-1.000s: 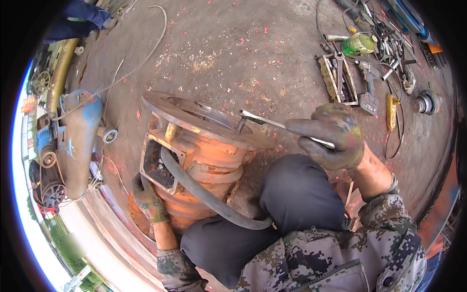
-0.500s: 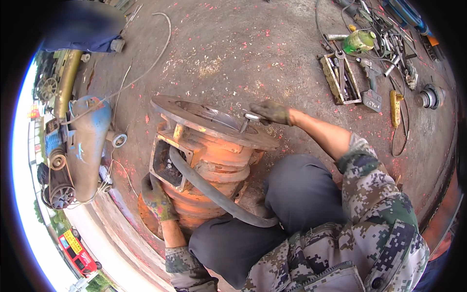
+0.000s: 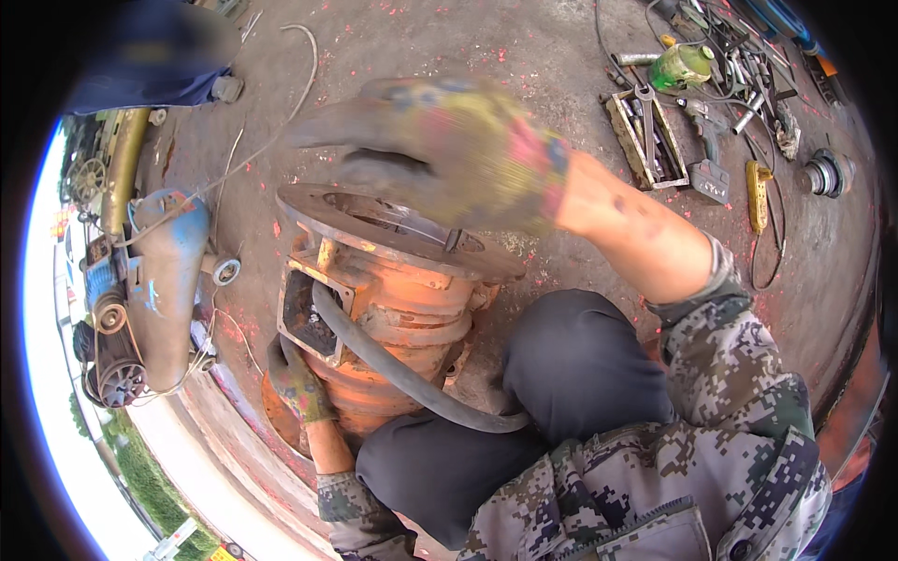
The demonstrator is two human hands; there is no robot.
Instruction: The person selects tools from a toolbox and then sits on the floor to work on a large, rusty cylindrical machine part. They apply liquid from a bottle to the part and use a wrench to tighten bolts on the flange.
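An orange, worn motor housing (image 3: 412, 323) stands before my knees, with a round rusty flange (image 3: 309, 203) on top. A short dark metal stub (image 3: 454, 240) stands up at the flange's right part; its upper end is hidden by my hand. Above the flange is my gloved right hand (image 3: 458, 154), blurred by motion, fingers stretched left and apart, with nothing seen in them. My gloved left hand (image 3: 301, 379) holds the housing's left side, just below the open square terminal box (image 3: 318, 313), its fingertips partly hidden. A thick grey cable (image 3: 402, 374) runs from that box to my lap.
At the right lie a tool tray (image 3: 645, 140) with a wrench, a cordless drill (image 3: 706, 140), a green bottle (image 3: 681, 67), a yellow control pendant (image 3: 759, 196) and a round metal part (image 3: 828, 175). A blue-grey compressor (image 3: 168, 290) stands left. A person's dark clothing (image 3: 150, 89) shows at upper left.
My right hand has left the metal piece at the flange, rising and moving left with fingers opened out. My left hand stays on the housing. The view has shifted slightly.
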